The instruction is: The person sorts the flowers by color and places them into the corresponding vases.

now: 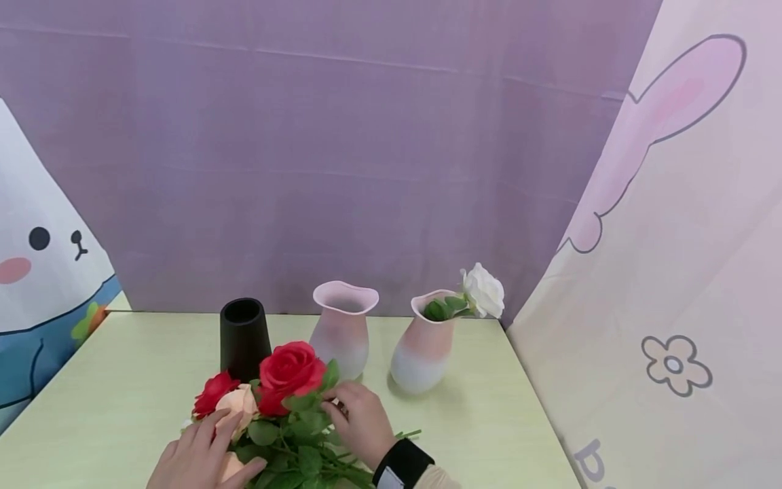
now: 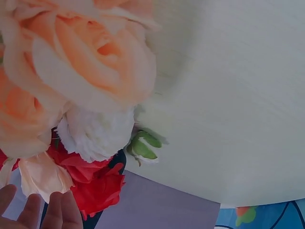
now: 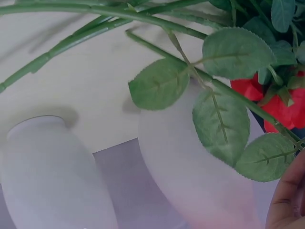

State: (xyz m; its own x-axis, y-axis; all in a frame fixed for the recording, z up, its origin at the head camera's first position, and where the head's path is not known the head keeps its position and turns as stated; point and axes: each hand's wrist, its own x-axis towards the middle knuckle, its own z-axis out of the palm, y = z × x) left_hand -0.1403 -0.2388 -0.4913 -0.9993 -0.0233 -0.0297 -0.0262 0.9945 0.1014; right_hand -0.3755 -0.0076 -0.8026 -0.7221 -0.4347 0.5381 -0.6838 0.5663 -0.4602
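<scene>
Left fingers (image 1: 223, 436) rest on a peach rose (image 1: 243, 402); curtain lettering (image 1: 590, 461) is cropped.

Left hand (image 1: 200, 454) gets chopped by the head view's bottom edge, and the black vase's (image 1: 244, 346) base is totally blocked by red roses (image 1: 292, 372).

Head cam: person's side of bunch of red, peach & white artificial-looking roses w/ green leaves (image 1: 305, 421), well back, facing fwd/down. L wrist cam: v. close over bunch's peach blooms (image 2: 86, 62); upside down vs. head. R wrist cam: close by bunch's green stems, also upside down, incl. two pink-to-white wavy-rimmed vases (image 1: 342, 346) beyond bunch, shared w/ head. All 3 share bunch's red petals (image 2: 97, 191).
</scene>
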